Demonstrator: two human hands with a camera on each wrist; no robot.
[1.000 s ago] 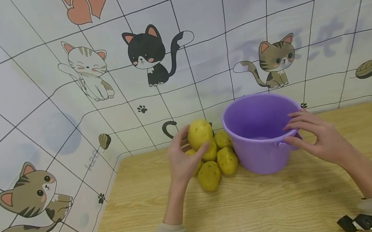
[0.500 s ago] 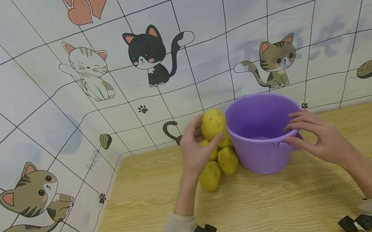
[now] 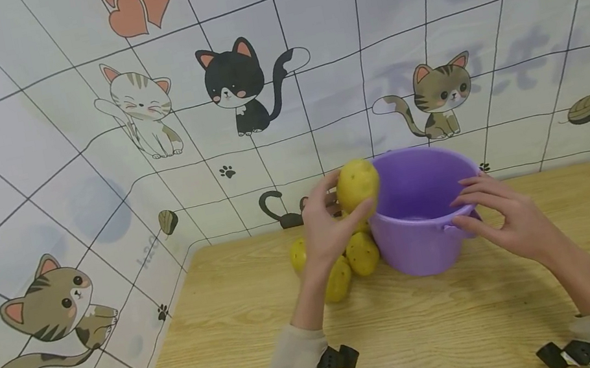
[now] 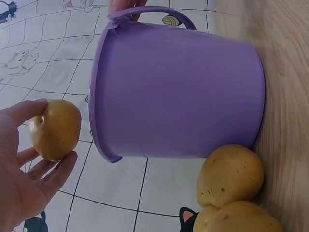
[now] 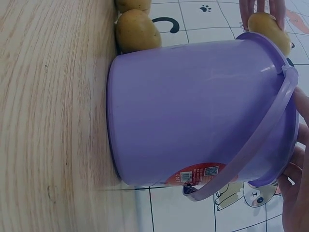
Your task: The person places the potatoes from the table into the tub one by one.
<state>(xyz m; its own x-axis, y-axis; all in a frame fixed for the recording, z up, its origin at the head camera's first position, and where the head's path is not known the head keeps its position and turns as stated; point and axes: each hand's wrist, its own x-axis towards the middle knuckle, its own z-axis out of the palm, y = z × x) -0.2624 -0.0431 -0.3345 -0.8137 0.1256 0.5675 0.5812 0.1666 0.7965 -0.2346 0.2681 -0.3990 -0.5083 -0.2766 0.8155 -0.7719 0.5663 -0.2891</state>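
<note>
Potato point(image 3: 358, 187), one, is being pinched by the left hand point(image 3: 324, 223) by the rim point(image 4: 95, 92) of the bucket point(image 3: 422, 253), near the far edge of the tabletop point(image 3: 205, 344), right hand point(image 3: 505, 218) gripping opposite; keeping both steady is looking wise.

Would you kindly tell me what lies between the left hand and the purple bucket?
The potato that the left hand grips, then a bare gap before the rim of the purple bucket; the left wrist view shows this.
</note>
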